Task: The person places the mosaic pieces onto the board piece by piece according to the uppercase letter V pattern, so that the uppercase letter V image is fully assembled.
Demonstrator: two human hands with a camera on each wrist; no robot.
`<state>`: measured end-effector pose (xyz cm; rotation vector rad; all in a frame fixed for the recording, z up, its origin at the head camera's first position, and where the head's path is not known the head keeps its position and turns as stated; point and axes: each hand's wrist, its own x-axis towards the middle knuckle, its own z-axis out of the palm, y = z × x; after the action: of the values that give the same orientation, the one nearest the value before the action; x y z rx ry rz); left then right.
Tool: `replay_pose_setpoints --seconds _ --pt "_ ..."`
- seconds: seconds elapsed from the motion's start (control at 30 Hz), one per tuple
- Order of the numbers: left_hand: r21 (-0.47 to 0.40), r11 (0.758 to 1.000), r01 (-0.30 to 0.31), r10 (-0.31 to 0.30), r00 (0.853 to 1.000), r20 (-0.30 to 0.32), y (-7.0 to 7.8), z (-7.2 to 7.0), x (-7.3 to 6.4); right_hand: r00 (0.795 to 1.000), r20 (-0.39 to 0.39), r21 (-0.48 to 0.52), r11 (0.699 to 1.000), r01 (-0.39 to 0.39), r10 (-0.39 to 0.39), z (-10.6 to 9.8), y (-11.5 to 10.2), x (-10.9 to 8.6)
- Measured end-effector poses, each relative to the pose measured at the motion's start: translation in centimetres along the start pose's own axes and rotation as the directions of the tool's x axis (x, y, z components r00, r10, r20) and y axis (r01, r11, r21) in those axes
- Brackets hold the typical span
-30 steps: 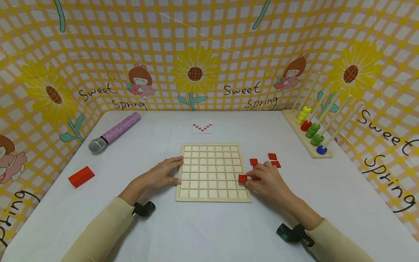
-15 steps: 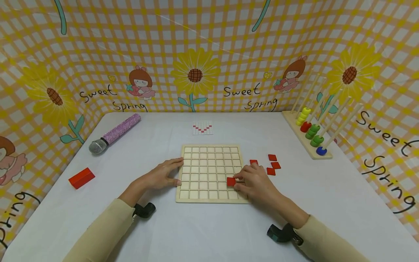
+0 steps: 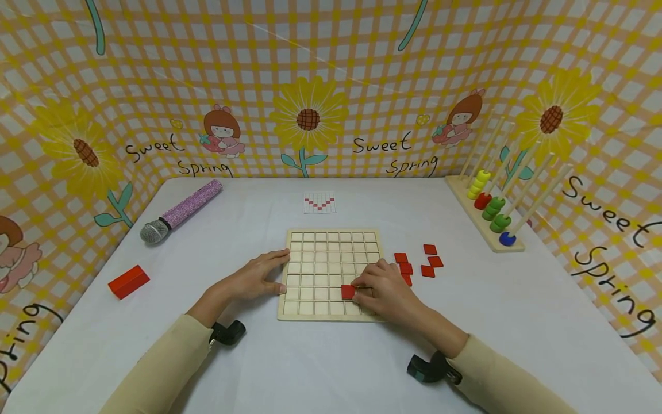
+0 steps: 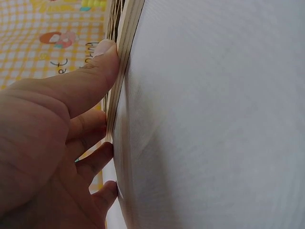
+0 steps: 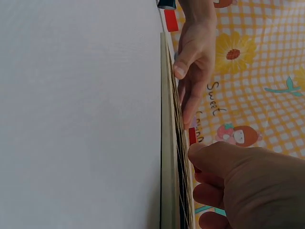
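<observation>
A pale wooden grid board [image 3: 314,280] lies in the middle of the table, its visible squares bare. My right hand [image 3: 387,290] is over the board's lower right part and pinches a red square tile [image 3: 348,292] between thumb and fingers. In the right wrist view the same tile [image 5: 192,135] shows just past the thumb. At the board's left edge rests my left hand [image 3: 257,277], thumb and fingertips touching the rim. The left wrist view shows that thumb [image 4: 97,67] against the board's side [image 4: 125,47]. Several loose red tiles [image 3: 427,271] lie right of the board.
Behind the board lies a small pattern card [image 3: 320,203] with red squares in a V. A glittery microphone [image 3: 181,211] and a red block [image 3: 129,282] are on the left. At the back right stands a bead rack [image 3: 486,214] with upright pegs.
My right hand has carried the red tile leftward from the board's right edge to over its lower squares, uncovering more loose tiles. The left hand has stayed at the left edge.
</observation>
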<state>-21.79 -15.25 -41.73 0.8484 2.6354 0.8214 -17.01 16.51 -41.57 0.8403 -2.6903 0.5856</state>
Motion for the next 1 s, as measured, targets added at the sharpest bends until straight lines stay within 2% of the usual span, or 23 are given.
replay_pose_setpoints --seconds 0.5,0.73,1.0 --pt "0.005 1.000 0.021 -0.021 1.000 0.004 -0.2 0.1 0.1 0.999 0.041 -0.010 1.000 -0.007 0.007 1.0 -1.3 1.1" --pt "0.007 1.000 -0.003 0.003 1.000 -0.010 -0.1 0.1 0.0 0.999 0.053 -0.026 1.000 -0.002 0.004 1.3 -1.2 1.3" --pt "-0.033 0.999 -0.009 0.009 1.000 -0.016 -0.2 0.1 0.0 0.999 0.050 -0.021 1.000 0.007 -0.006 1.4 -1.1 1.3"
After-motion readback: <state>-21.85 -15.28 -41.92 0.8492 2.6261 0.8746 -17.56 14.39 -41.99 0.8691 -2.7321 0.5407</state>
